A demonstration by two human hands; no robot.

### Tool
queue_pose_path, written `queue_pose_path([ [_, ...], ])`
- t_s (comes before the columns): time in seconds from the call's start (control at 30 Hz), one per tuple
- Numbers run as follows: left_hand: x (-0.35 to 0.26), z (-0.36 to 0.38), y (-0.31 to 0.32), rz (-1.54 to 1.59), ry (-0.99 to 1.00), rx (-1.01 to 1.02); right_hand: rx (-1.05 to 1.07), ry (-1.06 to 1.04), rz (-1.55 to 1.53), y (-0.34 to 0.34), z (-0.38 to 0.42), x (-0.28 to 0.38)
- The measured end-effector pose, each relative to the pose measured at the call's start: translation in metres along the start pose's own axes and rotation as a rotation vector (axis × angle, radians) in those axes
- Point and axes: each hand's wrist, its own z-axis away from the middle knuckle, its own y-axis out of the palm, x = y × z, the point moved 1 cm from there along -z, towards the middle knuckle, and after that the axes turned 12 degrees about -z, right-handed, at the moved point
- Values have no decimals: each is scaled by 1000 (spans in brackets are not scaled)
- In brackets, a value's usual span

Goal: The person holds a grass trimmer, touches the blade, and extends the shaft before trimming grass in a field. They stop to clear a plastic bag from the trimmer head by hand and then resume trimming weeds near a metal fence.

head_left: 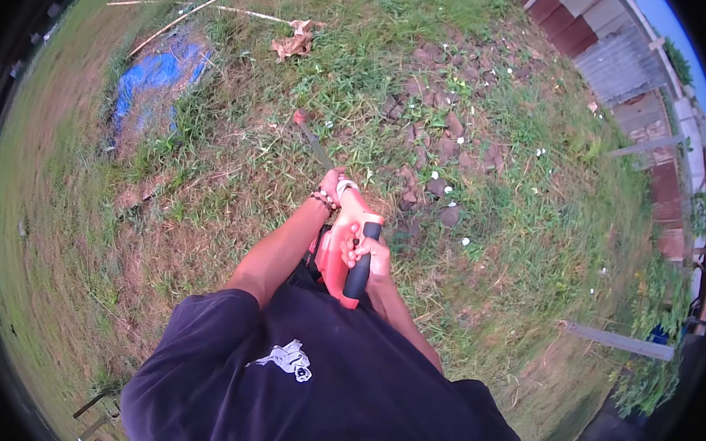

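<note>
A string trimmer (340, 256) with an orange-red body slants up and away from my waist. Its grey shaft (317, 147) reaches over the grass to a small red end (299, 117). My left hand (335, 187), with beaded bracelets at the wrist, is wrapped round the front of the trimmer where the shaft meets the body. Closer to me, my right hand (375, 258) grips the black padded handle (361, 271), fingers curled round it. Whether a trigger is pressed is hidden. The cutting end is too small to make out.
A blue tarp (155, 79) lies in the grass at left, near a long bent pole (209, 3) and a crumpled brown piece (296, 41). Brown stones (449, 133) lie among weeds ahead. At right run a sheet-metal fence (621, 63) and a wooden plank (620, 340).
</note>
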Motion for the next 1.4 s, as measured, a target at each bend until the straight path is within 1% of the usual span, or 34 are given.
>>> queue_pose_path([
  [0.07, -2, -6, 32, -3, -100, -11, -59, -50, -1, 8, -11, 16],
  [0.1, -3, -22, 39, -39, -117, 3, -90, -78, -2, 9, -17, 23],
  [0.13, 3, -28, 52, -178, -104, -39, -126, -101, -9, 8, -25, 30],
  [0.17, 2, -35, 67, -317, -81, -75, -136, -134, 46, 12, -34, 42],
  [0.23, 3, -55, 75, -234, -158, 82, -180, -208, 116, 30, -35, 49],
  [0.27, 1, -66, 81, -178, -201, 151, -267, -234, 173, 45, -35, 54],
  [0.37, -4, -88, 95, 24, -354, 309, -254, -256, 310, 70, -50, 62],
  [0.4, -3, -91, 98, -71, -257, 306, -229, -270, 379, 78, -57, 63],
  [0.5, -11, -94, 105, -44, -341, 527, -202, -220, 408, 89, -67, 70],
  [0.53, -13, -100, 109, -93, -305, 547, -218, -252, 413, 86, -73, 73],
  [0.63, -25, -102, 123, 41, -313, 329, -253, -265, 354, 88, -83, 82],
  [0.67, -32, -99, 126, 107, -321, 279, -222, -255, 344, 76, -89, 83],
  [0.77, -54, -106, 116, -53, -92, 258, -180, -171, 254, 63, -104, 91],
  [0.8, -66, -105, 118, -22, -94, 128, -164, -149, 246, 64, -109, 94],
  [0.9, -103, -99, 116, -93, 45, -41, -66, -39, 234, 56, -135, 103],
  [0.93, -115, -97, 112, -109, 65, -39, -92, -61, 229, 59, -144, 103],
  [1.03, -148, -98, 105, -97, 126, -61, -60, 12, 230, 59, -179, 110],
  [1.07, -161, -101, 102, -44, 102, -49, -45, 14, 203, 59, -190, 110],
  [1.17, -182, -93, 108, -60, 182, -79, 3, 34, 198, 65, -212, 109],
  [1.2, -184, -85, 116, -120, 216, -139, -16, 28, 224, 68, -215, 109],
  [1.27, -197, -104, 109, -73, 165, -60, -38, 9, 269, 71, -222, 110],
  [1.33, -202, -104, 120, -32, 111, 14, -50, -21, 291, 77, -223, 114],
  [1.4, -191, -112, 133, -138, 146, -68, -84, -77, 278, 86, -216, 116],
])
